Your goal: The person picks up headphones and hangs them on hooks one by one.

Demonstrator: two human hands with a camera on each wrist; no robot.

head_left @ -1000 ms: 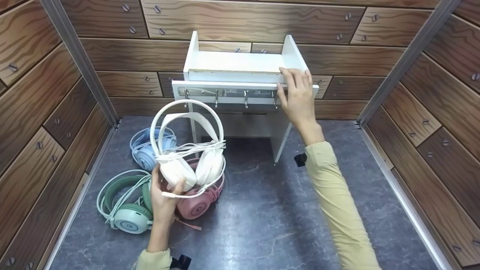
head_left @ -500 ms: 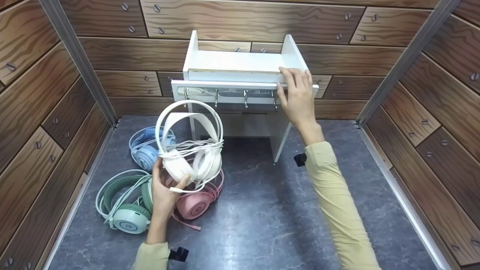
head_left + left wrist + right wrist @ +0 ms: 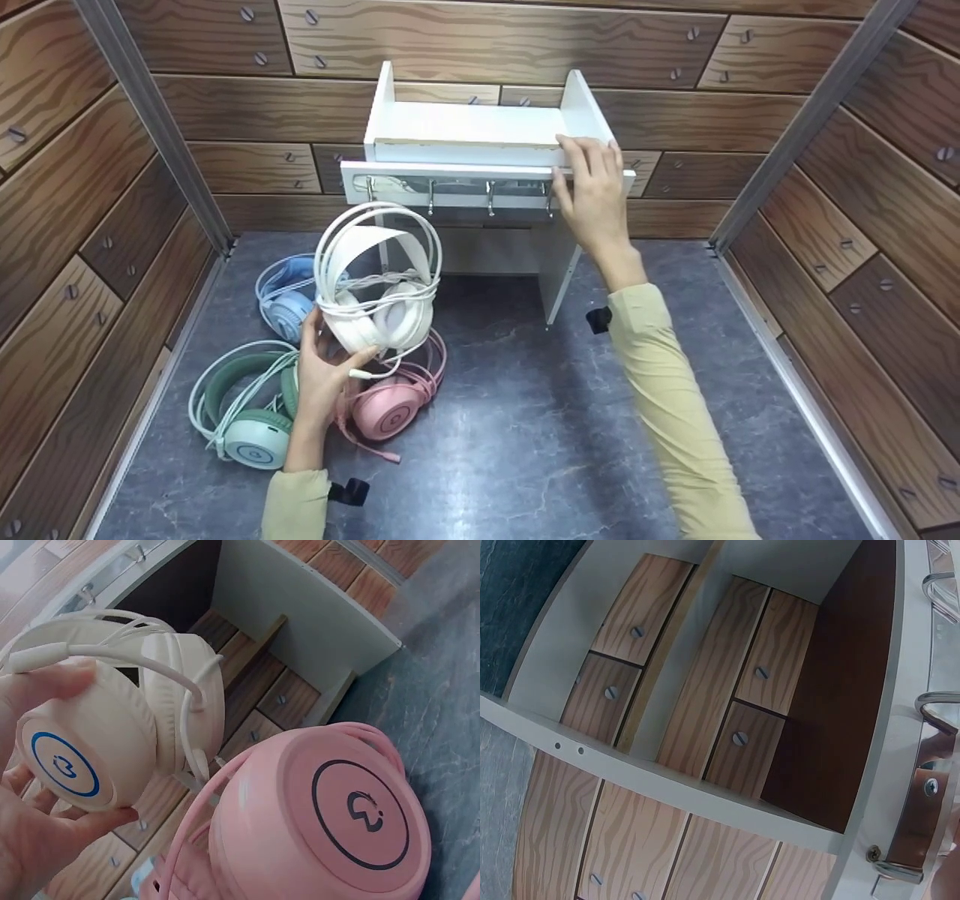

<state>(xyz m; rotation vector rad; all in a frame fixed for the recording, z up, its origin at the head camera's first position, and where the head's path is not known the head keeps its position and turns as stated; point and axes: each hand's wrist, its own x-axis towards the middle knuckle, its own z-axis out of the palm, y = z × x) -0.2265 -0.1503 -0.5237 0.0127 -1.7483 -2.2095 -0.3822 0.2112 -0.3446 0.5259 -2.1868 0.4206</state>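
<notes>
In the head view, my left hand point(image 3: 322, 379) holds a white headset point(image 3: 412, 322) by an ear cup, raised in front of a white shelf's left side. The left wrist view has the thumb on one side of the ear cup point(image 3: 112, 727) and fingers beneath it. The headset's cable is wrapped around its middle, and its band stands up just below the hook rail point(image 3: 457, 196). My right hand point(image 3: 596, 191) grips the right end of the white shelf point(image 3: 480, 124), fingers over the top and thumb at the rail's front.
On the floor at left lie a pink headset point(image 3: 388, 411), a green headset point(image 3: 256, 442) and a blue headset point(image 3: 289, 311). Several metal hooks point(image 3: 937, 709) stick out from the rail. Wood-patterned walls point(image 3: 480, 41) enclose the dark floor point(image 3: 510, 450).
The white headset has turned slightly in my left hand, and its lower part has risen a little. My left forearm has shifted slightly left. The right hand keeps its place on the shelf.
</notes>
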